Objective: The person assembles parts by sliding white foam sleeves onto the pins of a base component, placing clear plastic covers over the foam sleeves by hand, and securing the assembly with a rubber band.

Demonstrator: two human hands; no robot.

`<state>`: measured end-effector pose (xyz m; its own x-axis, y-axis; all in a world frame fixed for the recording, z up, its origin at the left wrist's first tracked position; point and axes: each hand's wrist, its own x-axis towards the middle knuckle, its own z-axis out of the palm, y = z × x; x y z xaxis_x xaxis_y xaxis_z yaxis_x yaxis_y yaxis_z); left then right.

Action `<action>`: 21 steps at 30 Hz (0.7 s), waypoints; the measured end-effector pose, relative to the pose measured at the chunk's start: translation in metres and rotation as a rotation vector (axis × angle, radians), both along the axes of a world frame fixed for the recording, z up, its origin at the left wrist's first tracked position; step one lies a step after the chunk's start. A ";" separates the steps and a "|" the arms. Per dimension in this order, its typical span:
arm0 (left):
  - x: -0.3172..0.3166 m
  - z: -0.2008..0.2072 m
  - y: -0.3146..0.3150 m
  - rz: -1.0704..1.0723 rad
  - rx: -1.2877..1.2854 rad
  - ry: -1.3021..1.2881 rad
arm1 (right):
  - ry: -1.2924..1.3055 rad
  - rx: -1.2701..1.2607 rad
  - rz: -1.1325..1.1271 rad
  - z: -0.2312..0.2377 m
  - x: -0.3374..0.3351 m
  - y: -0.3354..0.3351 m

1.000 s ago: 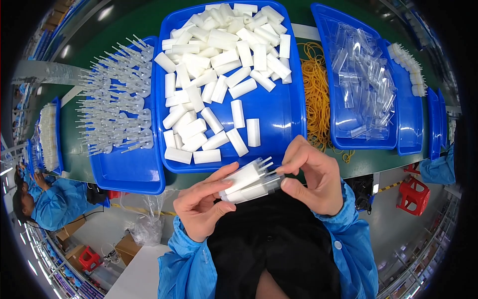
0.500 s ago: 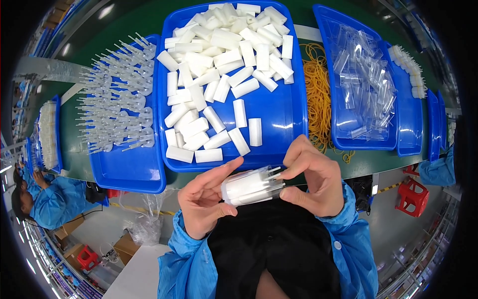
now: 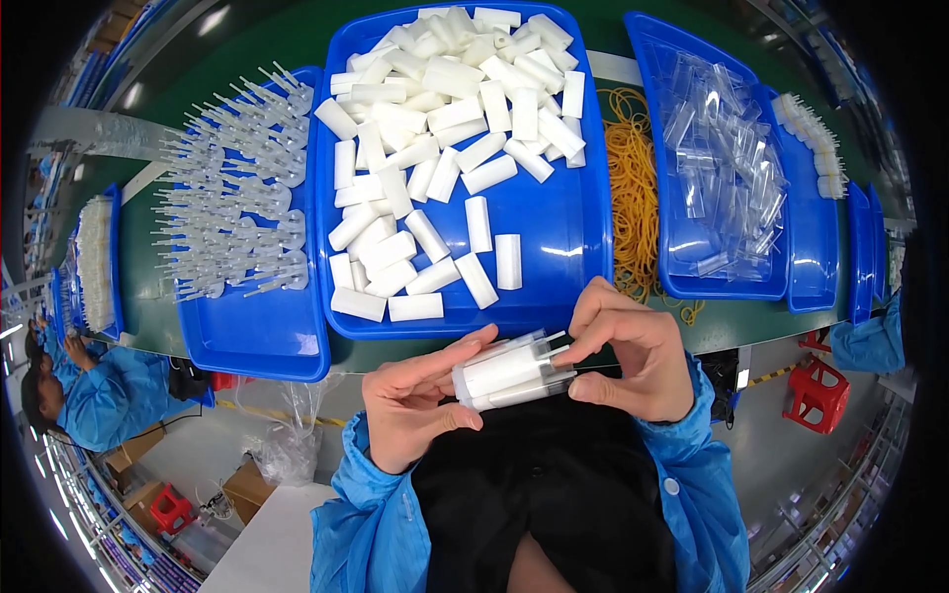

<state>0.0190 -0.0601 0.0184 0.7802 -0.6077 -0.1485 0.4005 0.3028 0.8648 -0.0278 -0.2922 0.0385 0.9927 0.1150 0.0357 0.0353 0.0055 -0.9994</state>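
Observation:
In front of my chest I hold a small assembly: a white foam piece [image 3: 502, 376] inside a clear plastic sleeve [image 3: 542, 348], with thin white prongs poking out at the right end. My left hand [image 3: 413, 403] grips its round base end, thumb below and fingers along the top. My right hand [image 3: 641, 364] closes around the other end, index finger and thumb at the prong tips and sleeve edge. Just beyond my hands stands a large blue tray [image 3: 554, 222] holding a pile of white foam pieces [image 3: 425, 119].
To the left, another blue tray [image 3: 252, 341] carries several pronged white plastic parts [image 3: 232, 198]. Right of the middle tray lie yellow rubber bands [image 3: 633, 198], then a blue tray with clear plastic sleeves [image 3: 727, 168]. A co-worker in blue [image 3: 124, 400] sits far left; a red stool [image 3: 819, 395] stands right.
Both hands and the assembly have shifted slightly to the right. My right fingers still work at the prong end.

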 end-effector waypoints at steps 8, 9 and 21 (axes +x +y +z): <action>0.000 -0.006 0.002 -0.043 -0.055 0.019 | 0.003 0.090 0.017 -0.003 -0.003 0.002; 0.000 -0.006 0.003 -0.042 -0.053 0.019 | -0.003 0.092 0.016 -0.003 -0.003 0.003; -0.003 -0.009 0.001 -0.062 -0.070 -0.046 | -0.068 0.061 0.001 -0.009 -0.005 0.010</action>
